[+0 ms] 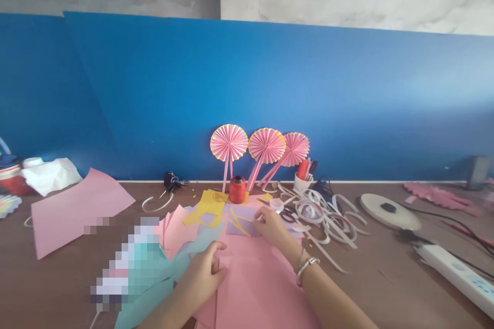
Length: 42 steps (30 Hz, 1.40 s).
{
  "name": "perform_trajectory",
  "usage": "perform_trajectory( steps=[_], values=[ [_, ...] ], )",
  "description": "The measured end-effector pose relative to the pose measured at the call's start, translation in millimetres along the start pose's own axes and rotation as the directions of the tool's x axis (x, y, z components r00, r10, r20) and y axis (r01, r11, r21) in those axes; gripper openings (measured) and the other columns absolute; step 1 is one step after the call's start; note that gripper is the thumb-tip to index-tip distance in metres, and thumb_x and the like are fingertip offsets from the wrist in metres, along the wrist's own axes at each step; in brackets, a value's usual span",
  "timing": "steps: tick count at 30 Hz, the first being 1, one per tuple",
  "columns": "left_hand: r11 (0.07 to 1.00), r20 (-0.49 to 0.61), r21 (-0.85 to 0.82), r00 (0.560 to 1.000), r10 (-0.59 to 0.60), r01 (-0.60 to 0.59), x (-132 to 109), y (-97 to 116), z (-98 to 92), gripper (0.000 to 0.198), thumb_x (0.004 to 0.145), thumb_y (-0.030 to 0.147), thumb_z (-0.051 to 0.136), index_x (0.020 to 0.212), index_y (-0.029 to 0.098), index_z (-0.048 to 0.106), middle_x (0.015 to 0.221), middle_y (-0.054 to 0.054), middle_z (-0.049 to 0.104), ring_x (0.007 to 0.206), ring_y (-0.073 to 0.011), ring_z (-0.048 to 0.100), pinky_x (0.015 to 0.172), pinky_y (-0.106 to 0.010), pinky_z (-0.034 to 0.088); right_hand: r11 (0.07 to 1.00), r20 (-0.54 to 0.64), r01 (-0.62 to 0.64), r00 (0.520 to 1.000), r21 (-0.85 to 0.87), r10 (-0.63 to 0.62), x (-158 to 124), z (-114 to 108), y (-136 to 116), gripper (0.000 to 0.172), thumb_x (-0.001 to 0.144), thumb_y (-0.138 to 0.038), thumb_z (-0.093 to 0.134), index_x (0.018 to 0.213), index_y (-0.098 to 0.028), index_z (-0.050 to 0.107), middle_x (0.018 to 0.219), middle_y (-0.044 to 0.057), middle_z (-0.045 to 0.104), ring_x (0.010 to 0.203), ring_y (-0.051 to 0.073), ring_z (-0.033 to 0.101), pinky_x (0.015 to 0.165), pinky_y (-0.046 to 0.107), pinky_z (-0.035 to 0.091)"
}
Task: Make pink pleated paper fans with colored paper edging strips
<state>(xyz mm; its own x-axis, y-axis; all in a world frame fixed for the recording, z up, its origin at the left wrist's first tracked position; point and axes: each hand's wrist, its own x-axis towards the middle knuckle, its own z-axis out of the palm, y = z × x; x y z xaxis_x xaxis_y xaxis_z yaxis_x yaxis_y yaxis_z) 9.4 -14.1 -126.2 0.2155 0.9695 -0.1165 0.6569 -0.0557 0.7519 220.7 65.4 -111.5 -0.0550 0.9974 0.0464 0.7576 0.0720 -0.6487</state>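
My left hand [204, 271] is over the left edge of a stack of pink paper [262, 277], thumb and forefinger apart with nothing visible between them. My right hand [273, 227], with a bracelet at the wrist, has its fingers pinched together over a purple paper piece [236, 227]. What they hold, if anything, is too small to make out. Thin yellow paper strips [240, 222] lie on the purple piece, just left of these fingers. Scissors [287, 214] are partly hidden behind my right hand. Beyond stands a spool of red thread [237, 190], with yellow paper scraps [208, 205] beside it.
Three pleated pink paper fans [229, 143] lean against the blue partition [162, 97]. Tangled white strips [328, 216] and a cup [302, 183] of tools are at right, near a power strip [459, 275]. Teal paper [148, 267] and a pink sheet [77, 213] lie left.
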Motion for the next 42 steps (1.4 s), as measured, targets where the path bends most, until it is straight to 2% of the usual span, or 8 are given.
perform_trajectory(
  steps=[4, 8, 14, 20, 23, 29, 36, 42],
  values=[
    [1.000, 0.000, -0.004, 1.000, 0.013, -0.013, -0.2, -1.3, 1.0, 0.038, 0.070, 0.015, 0.050, 0.108, 0.017, 0.054, 0.049, 0.012, 0.031, 0.051, -0.0129, 0.041, 0.055, -0.022, 0.029, 0.998, 0.021, 0.036, 0.999, -0.055, -0.035, -4.7, -0.8, -0.6, 0.008, 0.069, -0.016, 0.055, 0.073, -0.016, 0.062, 0.065, 0.001, 0.061, 0.059, 0.013, 0.051, 0.054, 0.022, 0.030],
    [1.000, 0.000, -0.005, 1.000, 0.024, -0.024, -0.2, -1.1, 1.0, 0.037, 0.071, 0.016, 0.049, 0.108, 0.015, 0.054, 0.048, 0.012, 0.030, 0.051, -0.0129, 0.039, 0.054, -0.023, 0.028, 0.990, 0.069, 0.118, 0.991, -0.076, -0.113, -9.9, 5.8, -2.6, 0.003, 0.063, -0.015, 0.058, 0.064, -0.016, 0.061, 0.074, 0.003, 0.061, 0.066, 0.014, 0.052, 0.058, 0.022, 0.032],
    [1.000, 0.001, 0.001, 1.000, 0.021, -0.021, 0.3, -3.2, 0.4, 0.037, 0.071, 0.015, 0.049, 0.108, 0.017, 0.053, 0.049, 0.012, 0.031, 0.051, -0.0124, 0.040, 0.055, -0.022, 0.028, 0.984, 0.095, 0.150, 0.985, -0.092, -0.141, -9.1, 12.3, 1.3, 0.014, 0.062, -0.006, 0.049, 0.061, -0.015, 0.059, 0.072, 0.003, 0.060, 0.062, 0.012, 0.050, 0.056, 0.021, 0.030],
    [1.000, 0.011, 0.007, 1.000, 0.016, -0.016, 0.2, -1.6, -0.1, 0.040, 0.069, 0.016, 0.050, 0.109, 0.017, 0.053, 0.049, 0.012, 0.032, 0.051, -0.0130, 0.040, 0.054, -0.023, 0.028, 0.985, 0.108, 0.149, 0.984, -0.084, -0.140, -8.1, 9.9, 2.7, 0.020, 0.063, -0.004, 0.047, 0.067, -0.015, 0.063, 0.072, 0.003, 0.064, 0.066, 0.013, 0.054, 0.058, 0.022, 0.032],
    [0.999, -0.034, -0.039, 0.999, 0.023, -0.025, -0.1, 1.3, -2.9, 0.036, 0.071, 0.021, 0.049, 0.107, 0.016, 0.053, 0.051, 0.011, 0.033, 0.053, -0.0137, 0.043, 0.057, -0.023, 0.032, 0.985, 0.127, 0.155, 0.981, -0.070, -0.146, -6.8, 6.3, 2.3, 0.018, 0.064, -0.006, 0.048, 0.066, -0.015, 0.063, 0.071, 0.003, 0.065, 0.063, 0.012, 0.054, 0.056, 0.021, 0.032],
    [0.993, -0.181, -0.108, 0.983, 0.020, -0.040, -1.5, 4.8, -9.5, 0.031, 0.072, 0.029, 0.045, 0.099, 0.019, 0.056, 0.069, 0.005, 0.049, 0.052, -0.0121, 0.042, 0.056, -0.024, 0.036, 0.985, 0.117, 0.157, 0.982, -0.072, -0.148, -2.8, -1.3, 1.9, 0.009, 0.069, -0.020, 0.056, 0.070, -0.016, 0.065, 0.073, 0.003, 0.065, 0.064, 0.014, 0.053, 0.057, 0.022, 0.034],
    [0.992, -0.195, -0.118, 0.981, 0.010, -0.033, -0.1, 4.7, -8.4, 0.030, 0.072, 0.032, 0.045, 0.094, 0.018, 0.060, 0.069, 0.003, 0.051, 0.052, -0.0122, 0.043, 0.056, -0.024, 0.037, 0.987, 0.114, 0.146, 0.984, -0.069, -0.137, -5.9, 12.2, 4.0, 0.013, 0.062, -0.007, 0.052, 0.063, -0.014, 0.063, 0.081, 0.006, 0.063, 0.071, 0.014, 0.055, 0.062, 0.022, 0.037],
    [0.988, -0.256, -0.142, 0.966, 0.026, -0.064, 3.0, 1.2, -10.6, 0.029, 0.073, 0.035, 0.047, 0.090, 0.017, 0.061, 0.068, 0.003, 0.054, 0.049, -0.0109, 0.040, 0.054, -0.024, 0.035, 0.994, 0.152, 0.110, 0.982, -0.001, -0.109, -4.0, 1.7, -0.2, 0.010, 0.068, -0.014, 0.053, 0.067, -0.014, 0.063, 0.069, 0.004, 0.064, 0.063, 0.014, 0.055, 0.056, 0.022, 0.037]
  ],
)
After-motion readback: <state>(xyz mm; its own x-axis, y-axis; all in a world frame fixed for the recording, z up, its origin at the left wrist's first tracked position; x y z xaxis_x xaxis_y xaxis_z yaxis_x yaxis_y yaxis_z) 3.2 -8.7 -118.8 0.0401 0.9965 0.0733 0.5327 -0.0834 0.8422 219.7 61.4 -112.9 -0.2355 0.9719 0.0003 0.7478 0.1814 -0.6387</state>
